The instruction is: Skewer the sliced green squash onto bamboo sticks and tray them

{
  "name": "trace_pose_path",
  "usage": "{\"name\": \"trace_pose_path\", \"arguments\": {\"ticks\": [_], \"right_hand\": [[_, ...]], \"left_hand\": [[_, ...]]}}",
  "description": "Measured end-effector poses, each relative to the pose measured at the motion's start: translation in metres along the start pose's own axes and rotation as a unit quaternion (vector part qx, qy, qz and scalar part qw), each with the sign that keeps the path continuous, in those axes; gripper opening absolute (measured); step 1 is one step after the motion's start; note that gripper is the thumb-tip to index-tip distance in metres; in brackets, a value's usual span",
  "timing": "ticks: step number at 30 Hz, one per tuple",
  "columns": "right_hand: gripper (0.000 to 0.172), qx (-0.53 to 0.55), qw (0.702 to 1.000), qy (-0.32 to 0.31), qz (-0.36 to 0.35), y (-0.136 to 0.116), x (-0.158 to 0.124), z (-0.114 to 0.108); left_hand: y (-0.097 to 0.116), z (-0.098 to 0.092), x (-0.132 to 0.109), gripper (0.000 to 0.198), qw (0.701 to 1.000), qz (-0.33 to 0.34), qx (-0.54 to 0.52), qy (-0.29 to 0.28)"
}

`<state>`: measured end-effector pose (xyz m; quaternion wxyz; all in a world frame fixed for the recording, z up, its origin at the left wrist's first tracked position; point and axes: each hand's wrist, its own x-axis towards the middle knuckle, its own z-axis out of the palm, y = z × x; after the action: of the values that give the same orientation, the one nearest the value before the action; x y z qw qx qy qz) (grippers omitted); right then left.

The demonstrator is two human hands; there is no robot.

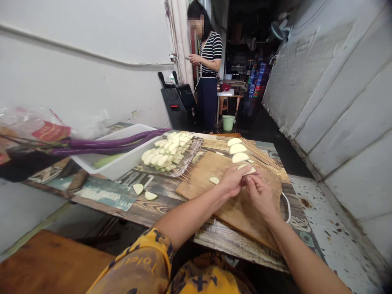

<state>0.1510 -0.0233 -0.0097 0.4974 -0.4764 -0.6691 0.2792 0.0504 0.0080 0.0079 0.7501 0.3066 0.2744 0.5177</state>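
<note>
My left hand [234,179] is closed on a pale, green-edged slice [247,169] that looks like zucchini. Close beside it, my right hand [260,192] pinches at the near end of this row, apparently on a thin skewer mostly hidden by the fingers. Beyond the fingers, three more slices [238,148] line up one behind another. Both hands are above a wooden cutting board [199,173], where a loose slice [214,180] lies. Many skewered slices [168,151] are piled on a metal tray [183,171] to the left.
Bare bamboo skewers [263,155] lie at the board's far right. Long purple eggplants [113,143] rest across a white plastic bin [113,173]. Two slices [150,195] lie on the table [116,198]. A person [210,61] stands beyond, near a black speaker [180,106].
</note>
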Motion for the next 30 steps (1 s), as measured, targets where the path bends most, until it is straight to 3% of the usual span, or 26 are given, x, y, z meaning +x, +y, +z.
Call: {"name": "trace_pose_path", "arguments": {"ticks": [7,12,14,16,19,21,23,27,30], "right_hand": [[0.031,0.009,1.0,-0.018,0.007,-0.003,-0.003,0.0],[0.034,0.015,0.999,-0.011,0.032,0.002,-0.005,0.002],[0.036,0.01,0.999,-0.004,0.037,0.003,-0.004,0.0],[0.036,-0.004,0.999,0.006,0.036,0.004,-0.004,-0.003],[0.037,-0.042,0.998,0.047,0.019,0.006,-0.005,-0.009],[0.037,-0.077,0.994,0.081,-0.001,0.009,-0.005,-0.014],[0.037,-0.119,0.988,0.094,-0.031,0.01,0.0,-0.019],[0.035,-0.202,0.97,0.069,-0.115,0.007,0.022,-0.024],[0.032,-0.252,0.951,0.003,-0.178,-0.002,0.051,-0.018]], "left_hand": [[0.012,-0.005,0.005,0.015,0.999,-0.035,-0.024,0.004],[0.022,-0.015,0.009,0.028,0.987,-0.132,-0.033,-0.081],[0.023,-0.015,0.009,0.038,0.984,-0.141,-0.037,-0.1],[0.018,-0.014,0.009,0.043,0.992,-0.091,-0.027,-0.083],[-0.001,-0.012,0.009,0.03,0.993,0.079,0.084,0.04],[-0.014,-0.013,0.009,0.016,0.953,0.147,0.246,0.1],[-0.022,-0.014,0.008,0.015,0.902,0.177,0.38,0.099],[-0.015,-0.014,0.001,0.032,0.824,0.185,0.531,0.064],[-0.003,-0.015,-0.001,0.04,0.783,0.138,0.603,0.07]]}}
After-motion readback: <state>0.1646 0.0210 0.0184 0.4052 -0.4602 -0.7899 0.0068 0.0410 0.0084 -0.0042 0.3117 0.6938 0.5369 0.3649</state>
